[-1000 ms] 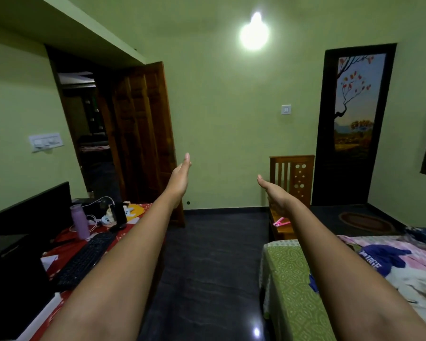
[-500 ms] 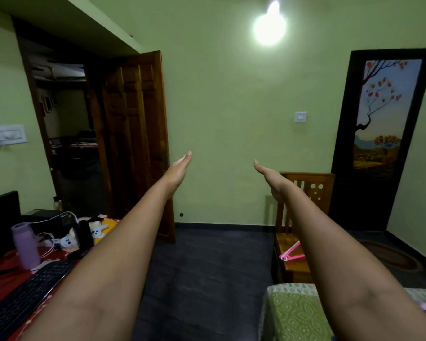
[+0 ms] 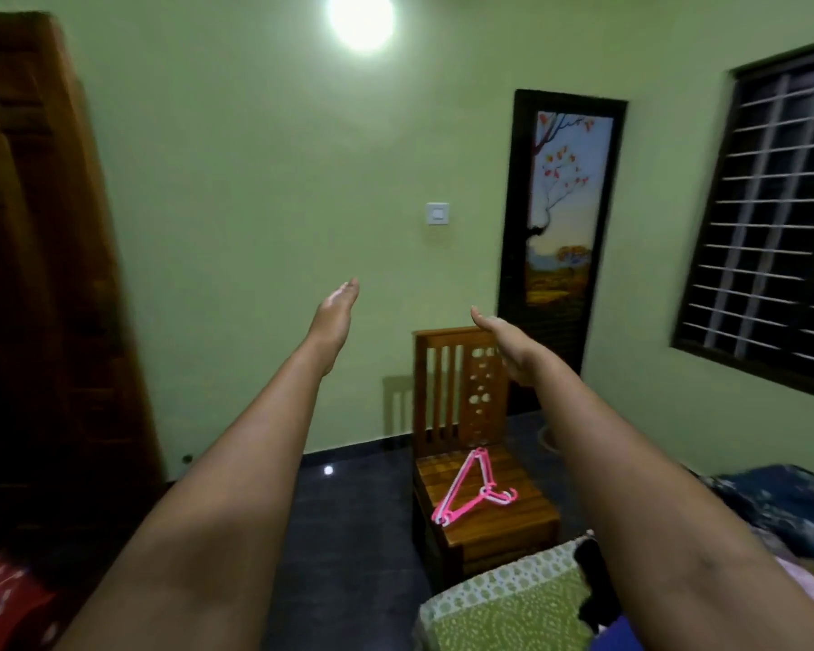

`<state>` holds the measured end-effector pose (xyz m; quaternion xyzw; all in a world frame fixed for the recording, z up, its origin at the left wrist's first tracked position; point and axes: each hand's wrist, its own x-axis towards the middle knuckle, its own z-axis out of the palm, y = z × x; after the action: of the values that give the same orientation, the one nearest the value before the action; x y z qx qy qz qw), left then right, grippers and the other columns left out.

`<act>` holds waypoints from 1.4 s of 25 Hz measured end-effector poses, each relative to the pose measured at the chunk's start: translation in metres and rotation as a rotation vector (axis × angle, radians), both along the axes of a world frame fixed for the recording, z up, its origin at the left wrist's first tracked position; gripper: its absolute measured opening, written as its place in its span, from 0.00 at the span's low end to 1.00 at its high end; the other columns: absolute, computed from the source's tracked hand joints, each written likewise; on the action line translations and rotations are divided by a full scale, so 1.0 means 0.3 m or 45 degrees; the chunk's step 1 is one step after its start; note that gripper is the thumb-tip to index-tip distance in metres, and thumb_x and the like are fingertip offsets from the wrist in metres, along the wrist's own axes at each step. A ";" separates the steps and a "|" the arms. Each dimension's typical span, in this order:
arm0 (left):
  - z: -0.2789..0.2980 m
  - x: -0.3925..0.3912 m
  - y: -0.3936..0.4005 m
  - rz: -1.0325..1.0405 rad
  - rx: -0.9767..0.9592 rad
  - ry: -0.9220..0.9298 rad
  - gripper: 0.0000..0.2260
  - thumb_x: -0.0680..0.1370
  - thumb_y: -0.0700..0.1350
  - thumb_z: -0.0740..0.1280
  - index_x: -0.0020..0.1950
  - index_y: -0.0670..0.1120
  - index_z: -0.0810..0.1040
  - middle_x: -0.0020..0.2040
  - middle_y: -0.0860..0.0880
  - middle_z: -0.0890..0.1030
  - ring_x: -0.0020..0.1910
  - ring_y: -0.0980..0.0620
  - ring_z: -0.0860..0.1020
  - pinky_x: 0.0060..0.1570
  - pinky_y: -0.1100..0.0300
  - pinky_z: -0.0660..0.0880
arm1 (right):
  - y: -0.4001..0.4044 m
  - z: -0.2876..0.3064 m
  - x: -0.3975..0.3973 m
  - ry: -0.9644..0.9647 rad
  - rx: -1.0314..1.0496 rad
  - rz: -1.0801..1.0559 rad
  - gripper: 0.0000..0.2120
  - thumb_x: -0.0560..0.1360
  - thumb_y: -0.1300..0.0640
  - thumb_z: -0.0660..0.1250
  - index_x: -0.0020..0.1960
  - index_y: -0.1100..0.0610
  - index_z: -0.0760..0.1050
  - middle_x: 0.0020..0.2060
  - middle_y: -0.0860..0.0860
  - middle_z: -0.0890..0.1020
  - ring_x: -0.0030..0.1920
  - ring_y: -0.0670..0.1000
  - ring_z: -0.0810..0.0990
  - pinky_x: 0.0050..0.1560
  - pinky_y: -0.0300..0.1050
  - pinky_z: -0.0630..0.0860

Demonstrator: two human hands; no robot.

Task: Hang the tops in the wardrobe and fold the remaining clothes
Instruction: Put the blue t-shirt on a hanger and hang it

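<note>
Both my arms reach straight out in front of me at chest height. My left hand point(image 3: 334, 312) is flat with straight fingers and holds nothing. My right hand point(image 3: 504, 340) is also flat and empty, in front of the back of a wooden chair point(image 3: 489, 523). A bunch of pink hangers point(image 3: 471, 491) lies on the chair's seat, below and beyond my hands. Clothes lie on the bed at the lower right: dark blue fabric point(image 3: 781, 509) and a black piece point(image 3: 593, 584). No wardrobe is in view.
A bed with a green patterned sheet point(image 3: 504, 613) fills the lower right corner. A brown wooden door point(image 3: 43, 274) stands at the left. A painted dark door point(image 3: 560, 218) and a barred window point(image 3: 771, 218) are on the right. Dark floor point(image 3: 348, 533) lies between door and chair.
The view has swung to the right: the desk and doorway have left the frame, and the chair with hangers and the window have come in. Both hands stay outstretched and empty.
</note>
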<state>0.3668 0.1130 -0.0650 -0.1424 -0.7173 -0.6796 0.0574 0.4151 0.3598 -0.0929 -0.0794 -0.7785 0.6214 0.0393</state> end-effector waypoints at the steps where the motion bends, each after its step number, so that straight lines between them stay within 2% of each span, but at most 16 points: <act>1: -0.008 -0.077 0.084 -0.100 -0.011 -0.002 0.26 0.82 0.56 0.56 0.76 0.45 0.60 0.76 0.50 0.62 0.75 0.52 0.59 0.74 0.54 0.55 | 0.049 0.008 -0.005 0.002 -0.025 -0.076 0.55 0.59 0.22 0.65 0.77 0.50 0.55 0.71 0.49 0.64 0.71 0.55 0.63 0.67 0.58 0.60; 3: -0.012 -0.202 0.259 -0.291 -0.026 -0.004 0.25 0.82 0.56 0.57 0.76 0.46 0.61 0.76 0.50 0.62 0.75 0.52 0.59 0.74 0.54 0.55 | 0.142 0.027 0.003 0.019 -0.067 -0.262 0.42 0.73 0.31 0.59 0.78 0.52 0.49 0.77 0.51 0.54 0.76 0.55 0.53 0.72 0.54 0.52; 4: -0.004 -0.251 0.338 -0.364 -0.019 0.003 0.25 0.82 0.55 0.57 0.76 0.45 0.61 0.76 0.50 0.62 0.75 0.52 0.60 0.74 0.54 0.55 | 0.204 0.027 -0.005 0.021 -0.055 -0.372 0.39 0.76 0.34 0.57 0.78 0.53 0.48 0.77 0.51 0.51 0.77 0.54 0.50 0.73 0.53 0.49; 8: 0.062 -0.396 0.670 -0.721 -0.026 0.020 0.26 0.81 0.56 0.57 0.76 0.45 0.61 0.75 0.49 0.63 0.75 0.50 0.60 0.72 0.54 0.56 | 0.414 0.063 0.053 0.055 -0.048 -0.803 0.37 0.78 0.37 0.56 0.78 0.54 0.48 0.77 0.50 0.50 0.77 0.55 0.49 0.74 0.53 0.48; 14: 0.018 -0.334 1.055 -1.189 -0.070 0.029 0.25 0.82 0.55 0.57 0.75 0.43 0.62 0.74 0.47 0.65 0.74 0.49 0.62 0.72 0.56 0.56 | 0.542 0.018 0.266 0.001 -0.081 -1.333 0.39 0.76 0.34 0.57 0.78 0.52 0.47 0.78 0.51 0.49 0.77 0.57 0.48 0.73 0.58 0.49; 18: -0.056 -0.268 1.210 -1.383 -0.111 -0.013 0.24 0.82 0.55 0.56 0.75 0.46 0.62 0.74 0.49 0.65 0.74 0.49 0.61 0.68 0.59 0.57 | 0.567 -0.017 0.382 -0.023 -0.047 -1.510 0.34 0.79 0.39 0.56 0.77 0.55 0.52 0.77 0.53 0.52 0.77 0.56 0.51 0.74 0.55 0.49; 23: -0.119 -0.220 1.403 -1.491 -0.185 0.010 0.24 0.82 0.56 0.55 0.75 0.46 0.62 0.74 0.49 0.65 0.73 0.50 0.62 0.66 0.60 0.58 | 0.706 -0.101 0.435 -0.056 -0.057 -1.637 0.33 0.79 0.40 0.56 0.77 0.56 0.53 0.77 0.54 0.53 0.76 0.56 0.51 0.74 0.54 0.49; 29: -0.340 -0.225 1.721 -1.421 -0.432 -0.069 0.25 0.82 0.56 0.55 0.75 0.43 0.63 0.74 0.46 0.64 0.73 0.47 0.63 0.69 0.55 0.59 | 1.001 -0.342 0.433 -0.283 -0.202 -1.563 0.31 0.80 0.40 0.54 0.76 0.57 0.55 0.76 0.56 0.57 0.76 0.59 0.54 0.72 0.56 0.53; 31: -0.441 -0.220 1.825 -1.419 -0.522 -0.127 0.24 0.82 0.55 0.56 0.74 0.43 0.64 0.73 0.46 0.66 0.71 0.46 0.65 0.69 0.53 0.62 | 1.099 -0.447 0.430 -0.380 -0.268 -1.542 0.31 0.79 0.40 0.56 0.75 0.57 0.58 0.73 0.57 0.64 0.71 0.60 0.65 0.68 0.55 0.62; 33: -0.590 -0.219 1.919 -1.416 -0.642 -0.186 0.24 0.82 0.54 0.58 0.73 0.43 0.65 0.72 0.46 0.68 0.69 0.46 0.68 0.69 0.49 0.65 | 1.189 -0.573 0.414 -0.491 -0.310 -1.527 0.27 0.80 0.44 0.58 0.72 0.60 0.64 0.64 0.57 0.74 0.56 0.55 0.76 0.56 0.49 0.70; 35: -0.791 -0.209 1.998 -1.427 -0.846 -0.211 0.22 0.81 0.52 0.59 0.72 0.43 0.67 0.71 0.44 0.70 0.67 0.44 0.70 0.67 0.46 0.68 | 1.265 -0.730 0.412 -0.631 -0.317 -1.544 0.21 0.81 0.50 0.59 0.67 0.62 0.69 0.54 0.56 0.79 0.44 0.50 0.77 0.46 0.44 0.70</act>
<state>0.3041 0.7126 -0.3024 -0.4517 -0.7083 -0.3578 -0.4078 0.5387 0.7395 -0.3120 -0.6476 -0.5043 0.5379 0.1922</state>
